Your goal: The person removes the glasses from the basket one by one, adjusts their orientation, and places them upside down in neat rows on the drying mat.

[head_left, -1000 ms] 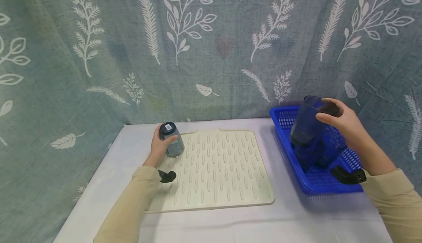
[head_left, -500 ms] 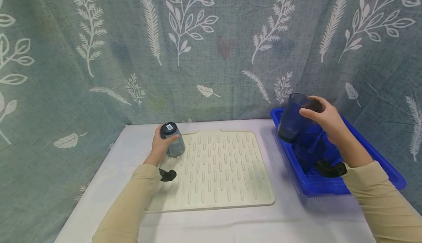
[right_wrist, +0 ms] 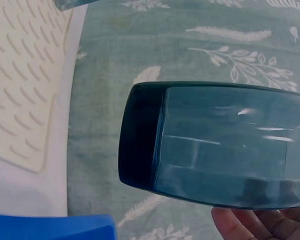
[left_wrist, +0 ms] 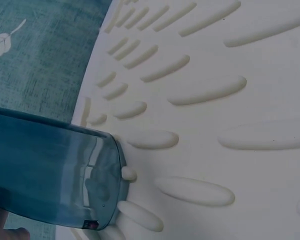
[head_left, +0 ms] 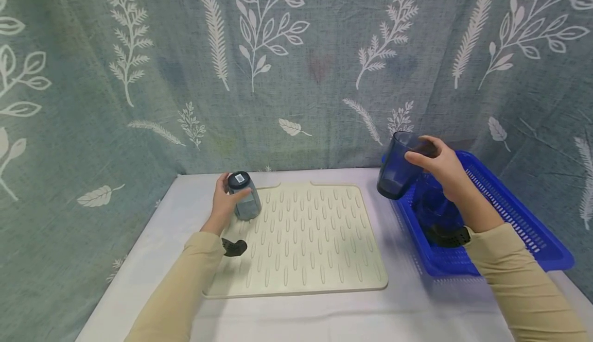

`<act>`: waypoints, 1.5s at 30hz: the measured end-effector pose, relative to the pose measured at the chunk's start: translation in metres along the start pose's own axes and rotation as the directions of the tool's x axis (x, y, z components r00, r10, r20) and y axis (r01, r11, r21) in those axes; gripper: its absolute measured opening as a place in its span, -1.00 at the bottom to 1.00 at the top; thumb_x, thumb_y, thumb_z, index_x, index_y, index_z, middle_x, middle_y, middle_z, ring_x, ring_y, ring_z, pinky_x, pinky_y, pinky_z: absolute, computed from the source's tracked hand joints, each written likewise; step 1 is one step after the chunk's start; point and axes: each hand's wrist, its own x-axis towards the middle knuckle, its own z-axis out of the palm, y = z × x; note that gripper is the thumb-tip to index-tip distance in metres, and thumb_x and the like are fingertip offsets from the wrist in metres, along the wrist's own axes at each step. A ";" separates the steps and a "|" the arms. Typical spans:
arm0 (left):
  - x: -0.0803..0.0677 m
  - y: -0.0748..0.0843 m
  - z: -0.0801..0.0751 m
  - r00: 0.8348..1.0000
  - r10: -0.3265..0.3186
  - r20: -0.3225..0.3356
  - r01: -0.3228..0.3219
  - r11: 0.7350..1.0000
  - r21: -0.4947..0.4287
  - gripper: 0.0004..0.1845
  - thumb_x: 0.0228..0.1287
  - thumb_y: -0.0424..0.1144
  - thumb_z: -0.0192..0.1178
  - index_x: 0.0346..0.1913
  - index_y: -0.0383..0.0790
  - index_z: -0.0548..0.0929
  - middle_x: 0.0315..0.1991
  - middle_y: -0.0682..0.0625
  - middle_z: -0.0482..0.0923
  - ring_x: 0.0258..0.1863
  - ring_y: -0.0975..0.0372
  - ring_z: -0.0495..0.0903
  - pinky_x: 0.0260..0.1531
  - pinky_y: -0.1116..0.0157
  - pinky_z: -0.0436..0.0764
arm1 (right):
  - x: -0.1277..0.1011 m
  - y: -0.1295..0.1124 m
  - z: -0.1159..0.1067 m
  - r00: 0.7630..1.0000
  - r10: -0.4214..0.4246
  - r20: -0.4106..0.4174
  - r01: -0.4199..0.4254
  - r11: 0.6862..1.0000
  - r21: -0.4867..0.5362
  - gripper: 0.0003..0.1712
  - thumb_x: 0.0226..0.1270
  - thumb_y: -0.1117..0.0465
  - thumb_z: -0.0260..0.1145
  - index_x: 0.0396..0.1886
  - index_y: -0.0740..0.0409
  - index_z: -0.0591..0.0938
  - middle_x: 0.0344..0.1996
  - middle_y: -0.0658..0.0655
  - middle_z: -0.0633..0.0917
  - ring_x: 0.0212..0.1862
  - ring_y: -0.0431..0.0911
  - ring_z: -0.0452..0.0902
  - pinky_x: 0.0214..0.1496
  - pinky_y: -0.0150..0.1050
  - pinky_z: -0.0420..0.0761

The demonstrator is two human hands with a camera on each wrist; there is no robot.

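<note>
We find the right hand gripping a dark blue tumbler near its rim, fingers curled round the wall. The tumbler is held in the air above the left edge of the blue basket, at roughly 3 o'clock from the mat's centre. Its long axis is tilted, base down towards 7 o'clock, mouth up towards 1 o'clock. In the right wrist view the tumbler is translucent and glossy, with flat facets and a thick darker base.

We note the left hand wrapped round a grey-blue tumbler standing inverted, axis upright, mouth down on the cream drying mat at its 11 o'clock corner. A white label sits on the upturned base. The mat looks soft and matte, studded with raised oval ribs. The basket is perforated plastic, holding more dark blue tumblers. A pale cloth covers the table.
</note>
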 end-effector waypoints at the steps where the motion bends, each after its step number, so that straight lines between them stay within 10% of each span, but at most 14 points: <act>1: -0.001 0.003 0.000 1.000 0.004 -0.002 -0.004 1.000 -0.008 -0.05 0.05 -0.17 0.34 0.42 -0.14 -0.03 0.37 -0.16 0.06 0.39 0.05 -0.03 0.36 0.13 0.03 | 0.000 0.000 0.001 1.000 0.002 -0.002 -0.002 1.000 0.001 -0.09 0.26 -0.13 0.14 0.43 0.18 -0.01 0.06 0.20 0.32 -0.06 -0.13 0.31 0.01 -0.15 0.38; 10: -0.018 0.052 0.006 1.000 0.001 -0.002 -0.001 0.999 -0.039 -0.11 0.18 -0.33 0.20 0.43 -0.20 -0.13 0.43 -0.15 -0.08 0.41 0.02 -0.10 0.38 0.09 -0.07 | 0.006 -0.001 0.015 0.999 0.043 0.007 -0.043 0.994 0.100 -0.01 0.23 -0.16 0.16 0.45 0.15 -0.10 0.33 0.37 0.12 0.28 0.23 0.15 0.27 0.12 0.24; 27: -0.026 0.092 0.039 0.960 0.278 -0.043 -0.281 0.955 -0.096 -0.22 0.16 -0.40 0.20 0.38 -0.29 0.02 0.37 -0.15 0.04 0.38 0.10 -0.01 0.35 0.18 0.03 | 0.017 -0.002 0.048 0.996 0.080 -0.040 -0.061 0.932 0.357 0.01 0.22 -0.08 0.21 0.44 0.18 -0.14 0.36 0.34 0.05 0.34 0.18 0.08 0.31 0.04 0.24; 33: -0.020 0.084 0.052 0.940 0.340 -0.030 -0.340 0.925 -0.172 -0.25 0.15 -0.42 0.20 0.36 -0.28 0.06 0.37 -0.14 0.06 0.38 0.10 0.01 0.35 0.14 0.04 | 0.020 0.001 0.060 0.990 0.101 -0.094 -0.052 0.903 0.426 -0.04 0.21 -0.06 0.22 0.44 0.16 -0.05 0.25 0.29 0.19 0.26 0.10 0.19 0.28 0.00 0.30; 45: -0.032 0.081 0.077 0.961 0.276 0.015 -0.266 0.935 -0.233 -0.24 0.19 -0.37 0.19 0.38 -0.22 0.03 0.39 -0.13 0.01 0.36 0.08 0.05 0.29 0.08 0.17 | 0.023 0.006 0.086 0.967 0.170 -0.191 -0.016 0.786 0.618 -0.15 0.22 0.06 0.21 0.40 0.20 0.03 0.23 0.21 0.24 0.10 -0.05 0.38 0.24 -0.06 0.38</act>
